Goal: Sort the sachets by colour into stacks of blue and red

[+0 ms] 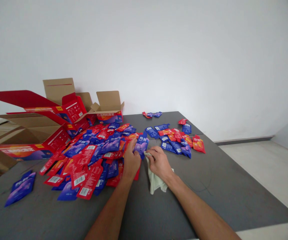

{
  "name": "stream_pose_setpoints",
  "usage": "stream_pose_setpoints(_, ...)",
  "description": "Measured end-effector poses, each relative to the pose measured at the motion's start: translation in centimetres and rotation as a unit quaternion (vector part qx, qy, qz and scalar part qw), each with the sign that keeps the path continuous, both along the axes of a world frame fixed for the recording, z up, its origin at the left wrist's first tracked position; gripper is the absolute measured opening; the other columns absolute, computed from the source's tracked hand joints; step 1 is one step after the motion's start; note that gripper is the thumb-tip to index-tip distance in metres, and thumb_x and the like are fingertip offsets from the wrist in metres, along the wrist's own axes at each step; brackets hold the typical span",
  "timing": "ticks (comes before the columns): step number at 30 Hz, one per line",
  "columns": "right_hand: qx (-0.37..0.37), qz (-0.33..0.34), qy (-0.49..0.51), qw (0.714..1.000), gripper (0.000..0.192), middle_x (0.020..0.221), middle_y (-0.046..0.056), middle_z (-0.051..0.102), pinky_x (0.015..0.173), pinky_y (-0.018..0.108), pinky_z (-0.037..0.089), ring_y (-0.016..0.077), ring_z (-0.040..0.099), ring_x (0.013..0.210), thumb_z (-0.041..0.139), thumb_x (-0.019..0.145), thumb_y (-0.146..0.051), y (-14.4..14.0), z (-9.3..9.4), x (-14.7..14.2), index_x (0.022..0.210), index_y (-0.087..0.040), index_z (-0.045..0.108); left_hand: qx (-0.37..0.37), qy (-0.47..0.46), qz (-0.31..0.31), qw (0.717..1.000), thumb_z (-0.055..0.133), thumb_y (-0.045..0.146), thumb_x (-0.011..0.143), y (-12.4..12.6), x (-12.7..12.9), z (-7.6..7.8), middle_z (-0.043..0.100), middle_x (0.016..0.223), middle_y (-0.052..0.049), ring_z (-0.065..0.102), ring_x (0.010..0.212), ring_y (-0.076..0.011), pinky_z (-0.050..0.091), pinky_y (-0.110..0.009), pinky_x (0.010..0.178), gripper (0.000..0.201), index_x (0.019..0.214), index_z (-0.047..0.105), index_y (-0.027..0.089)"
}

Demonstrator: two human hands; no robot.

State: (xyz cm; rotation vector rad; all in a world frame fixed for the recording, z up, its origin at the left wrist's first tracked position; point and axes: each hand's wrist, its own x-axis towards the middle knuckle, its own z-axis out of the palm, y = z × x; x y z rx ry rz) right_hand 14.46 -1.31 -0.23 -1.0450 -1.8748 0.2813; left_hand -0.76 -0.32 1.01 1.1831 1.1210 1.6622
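Note:
My left hand [132, 160] is at the right edge of a big pile of pouches, its thumb and fingers closed on the left side of a blue pouch [142, 143] with white lettering and a purple print. Pinched in my right hand [158, 162] is a pale cloth [156, 182], which hangs down onto the table from the fingers. The fingertips of that hand are close to the lower right of the blue pouch; whether the cloth touches it I cannot tell. Red and blue pouches [84, 166] lie heaped to the left of my left hand.
Open red cartons [54, 143] with brown insides stand at the left, and another open carton [109, 116] is at the back. A smaller group of pouches [176, 138] lies right of my hands. One blue pouch [21, 188] rests alone near the left of the grey table [224, 200].

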Motion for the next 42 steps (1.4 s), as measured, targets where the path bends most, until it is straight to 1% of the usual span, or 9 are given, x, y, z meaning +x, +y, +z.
stream_pose_setpoints(5,-0.013,-0.004,-0.019,1.0,0.02,0.101,0.008,0.064,0.091,0.035,0.048,0.0217,0.058,0.098,0.056,0.09,-0.014,0.0,0.1,-0.1,0.099,-0.022,0.072,0.062,0.288,0.148,0.944,0.042,0.002,0.077,0.7,-2.0,-0.2,0.066,0.125,-0.009,0.057,0.122,-0.0228,0.04,-0.044,0.113,0.05,0.117,0.066,0.017)
stream_pose_setpoints(9,-0.019,-0.006,-0.036,0.999,0.019,0.101,0.008,0.064,0.091,0.034,0.048,0.0216,0.058,0.098,0.056,0.091,-0.017,0.0,0.0,-0.1,0.099,-0.022,0.071,0.061,0.361,0.189,0.911,0.039,0.002,0.08,1.1,-2.5,-0.8,0.065,0.123,-0.011,0.058,0.12,-0.0234,0.043,-0.042,0.11,0.042,0.105,0.07,0.016)
stream_pose_setpoints(15,-0.038,-0.028,-0.091,0.995,0.017,0.101,0.008,0.064,0.094,0.034,0.046,0.0212,0.058,0.1,0.055,0.094,-0.023,0.1,-0.6,-0.2,0.101,-0.022,0.07,0.008,0.462,0.219,0.859,0.039,0.005,0.085,1.3,-2.9,-1.8,0.057,0.133,-0.014,0.051,0.128,-0.0257,0.04,-0.043,0.112,0.041,0.11,0.07,0.014)
stream_pose_setpoints(22,-0.079,-0.081,-0.156,0.981,0.021,0.104,0.008,0.064,0.09,0.031,0.046,0.0224,0.058,0.1,0.061,0.09,-0.036,-0.6,-0.4,-0.4,0.107,-0.024,0.067,-0.062,0.592,0.269,0.757,0.049,0.033,0.091,0.1,-1.5,-1.3,0.049,0.141,-0.021,0.041,0.133,-0.0371,0.039,-0.055,0.107,0.038,0.114,0.068,0.009)
stream_pose_setpoints(26,-0.112,-0.105,-0.172,0.973,0.024,0.102,0.009,0.064,0.088,0.03,0.046,0.0228,0.06,0.097,0.061,0.087,-0.027,-0.4,-0.2,-0.2,0.11,-0.021,0.064,-0.093,0.621,0.284,0.725,0.048,0.035,0.092,-0.3,-1.1,-1.1,0.049,0.139,-0.023,0.038,0.134,-0.0398,0.041,-0.057,0.103,0.041,0.114,0.067,0.007)
stream_pose_setpoints(29,-0.114,-0.142,-0.166,0.969,0.025,0.102,0.011,0.065,0.089,0.03,0.044,0.0226,0.059,0.098,0.054,0.089,-0.019,0.4,-0.2,0.9,0.112,-0.017,0.063,-0.102,0.616,0.297,0.723,0.046,0.032,0.093,-0.3,-1.0,-0.9,0.049,0.139,-0.024,0.037,0.135,-0.0407,0.041,-0.059,0.102,0.04,0.115,0.066,0.006)
stream_pose_setpoints(33,-0.113,-0.209,-0.192,0.952,0.024,0.101,0.014,0.065,0.088,0.032,0.04,0.024,0.058,0.095,0.049,0.091,-0.017,1.9,-0.4,3.2,0.111,-0.013,0.062,-0.045,0.599,0.259,0.756,0.048,0.027,0.091,-0.3,0.1,-0.8,0.045,0.146,-0.022,0.032,0.14,-0.039,0.036,-0.059,0.108,0.042,0.127,0.06,0.009)
stream_pose_setpoints(38,-0.096,-0.23,-0.265,0.931,0.024,0.108,0.016,0.065,0.097,0.038,0.034,0.0274,0.054,0.107,0.049,0.09,-0.018,3.1,-1.2,5.1,0.109,-0.012,0.063,0.058,0.558,0.073,0.825,0.045,0.016,0.09,-0.1,2.4,-2.6,0.049,0.147,-0.015,0.036,0.142,-0.0287,0.033,-0.05,0.117,0.043,0.13,0.059,0.013)
stream_pose_setpoints(42,-0.135,-0.229,-0.295,0.918,0.024,0.116,0.019,0.064,0.104,0.041,0.029,0.03,0.051,0.118,0.054,0.086,-0.02,3.5,-1.8,5.4,0.107,-0.012,0.063,0.071,0.528,-0.031,0.845,0.042,0.013,0.089,-0.1,3.3,-4.0,0.05,0.147,-0.015,0.038,0.142,-0.0241,0.034,-0.045,0.118,0.049,0.136,0.054,0.012)
